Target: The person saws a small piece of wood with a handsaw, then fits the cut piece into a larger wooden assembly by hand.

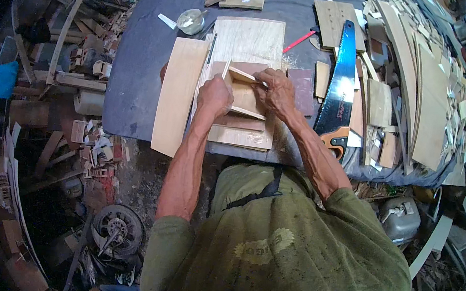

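A small box of thin wooden pieces [244,97] stands on the board in front of me. My left hand [216,95] is closed around its left side, where a thin upright strip shows above the fist. My right hand [277,93] grips the right side with bent fingers, the fingertips at the upper right corner. Beneath the box lies a flat pale board [250,38] with some sawdust on it. A strip of wood [238,123] lies just in front of the box. The hands hide parts of both box sides.
A long plank [178,93] lies left of the board, with a small round container [191,21] beyond it. To the right are a brownish sheet [301,89], a red pencil-like stick [299,41] and a handsaw [340,83]. Wood offcuts [379,105] pile up farther right.
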Available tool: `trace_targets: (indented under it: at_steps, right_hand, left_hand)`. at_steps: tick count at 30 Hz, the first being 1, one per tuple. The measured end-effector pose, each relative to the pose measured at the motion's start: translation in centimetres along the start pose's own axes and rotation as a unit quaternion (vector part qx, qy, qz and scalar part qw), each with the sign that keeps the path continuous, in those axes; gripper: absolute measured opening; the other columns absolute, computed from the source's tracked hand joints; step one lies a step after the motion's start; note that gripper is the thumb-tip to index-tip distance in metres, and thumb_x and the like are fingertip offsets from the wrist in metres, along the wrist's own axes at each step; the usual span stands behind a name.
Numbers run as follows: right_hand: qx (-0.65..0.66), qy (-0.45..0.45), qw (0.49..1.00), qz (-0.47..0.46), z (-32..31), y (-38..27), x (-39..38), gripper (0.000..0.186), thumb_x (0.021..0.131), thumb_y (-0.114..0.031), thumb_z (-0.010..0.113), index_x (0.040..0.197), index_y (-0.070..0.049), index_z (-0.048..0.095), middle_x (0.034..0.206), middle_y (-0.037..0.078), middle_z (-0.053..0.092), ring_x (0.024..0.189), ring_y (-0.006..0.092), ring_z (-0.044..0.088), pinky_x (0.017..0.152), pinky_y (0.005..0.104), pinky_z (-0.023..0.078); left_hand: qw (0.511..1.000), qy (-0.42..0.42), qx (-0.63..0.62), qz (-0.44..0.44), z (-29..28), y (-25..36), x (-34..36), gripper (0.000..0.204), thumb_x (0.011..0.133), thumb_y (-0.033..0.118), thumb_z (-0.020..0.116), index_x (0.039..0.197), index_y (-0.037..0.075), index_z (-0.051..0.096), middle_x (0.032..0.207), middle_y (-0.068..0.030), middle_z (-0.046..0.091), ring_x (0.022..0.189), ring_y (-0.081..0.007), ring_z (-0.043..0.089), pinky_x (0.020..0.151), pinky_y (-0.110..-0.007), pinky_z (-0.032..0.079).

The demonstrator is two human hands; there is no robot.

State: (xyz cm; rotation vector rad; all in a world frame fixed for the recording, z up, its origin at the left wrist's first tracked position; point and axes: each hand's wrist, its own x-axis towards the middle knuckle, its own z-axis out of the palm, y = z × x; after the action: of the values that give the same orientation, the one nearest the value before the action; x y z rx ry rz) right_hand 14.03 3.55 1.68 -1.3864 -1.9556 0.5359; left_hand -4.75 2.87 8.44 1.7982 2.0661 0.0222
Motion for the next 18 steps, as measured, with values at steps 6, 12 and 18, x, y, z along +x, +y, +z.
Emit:
trace_targets:
  at_steps: [6,12,18]
  right_hand:
    - [-0.005,0.025,1.000,-0.009,0.2,-0.2,0.0,0.023,0.084,-0.023,0.075,0.103,-0.011,0.076,0.099,0.009,0.068,0.096,0.0303,0.062,0.084,0.0406,0.051]
    - [-0.044,-0.030,0.999,0.000,0.1,-0.6,0.7,0.025,0.084,-0.029,0.074,0.104,-0.013,0.077,0.102,0.011,0.068,0.096,0.0320,0.061,0.085,0.0428,0.051]
    - [-0.045,-0.006,0.998,-0.038,1.5,0.5,0.8,0.022,0.086,-0.028,0.073,0.101,-0.012,0.077,0.095,0.010,0.065,0.090,0.0308,0.059,0.082,0.0428,0.048]
  left_hand:
    - [1.000,-0.003,0.006,-0.006,-0.1,0.2,-0.1,0.031,0.090,0.018,0.060,0.111,-0.004,0.062,0.106,-0.0302,0.069,0.101,-0.0456,0.068,0.090,-0.051,0.054]
    - [1.000,-0.005,0.007,-0.002,-0.3,0.4,-0.4,0.031,0.089,0.017,0.060,0.111,-0.005,0.061,0.106,-0.0301,0.069,0.101,-0.0450,0.068,0.090,-0.051,0.054]
    - [1.000,-0.003,0.004,-0.002,-0.4,0.4,-0.4,0.031,0.090,0.017,0.060,0.111,-0.006,0.061,0.106,-0.0304,0.069,0.101,-0.0451,0.068,0.090,-0.051,0.054]
